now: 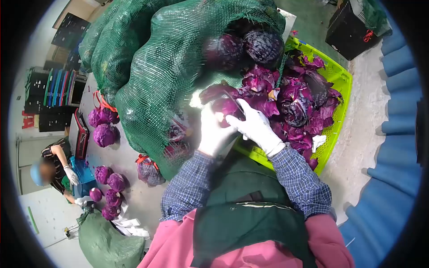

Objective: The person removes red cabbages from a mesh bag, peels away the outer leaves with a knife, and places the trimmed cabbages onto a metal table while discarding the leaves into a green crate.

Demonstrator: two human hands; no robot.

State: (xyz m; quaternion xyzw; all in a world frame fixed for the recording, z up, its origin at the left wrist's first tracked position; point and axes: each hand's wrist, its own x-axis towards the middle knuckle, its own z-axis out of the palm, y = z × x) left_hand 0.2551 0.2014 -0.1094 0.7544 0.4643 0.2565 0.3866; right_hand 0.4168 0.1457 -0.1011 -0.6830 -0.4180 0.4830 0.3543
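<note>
My left hand, in a white glove, is closed around a small red cabbage, partly washed out by glare. My right hand, also gloved, is closed beside it on what looks like a knife, its thin dark blade against the cabbage. A loose purple outer leaf sticks out at the cabbage's far side. Just beyond my hands, a green mesh sack lies with its mouth open, showing whole red cabbages. To the right, a lime-green crate is heaped with purple cabbage leaves.
Trimmed cabbages and a cabbage in a red-tied net sit on the table at left. A co-worker stands beyond, near a blue container. A black crate is at far right.
</note>
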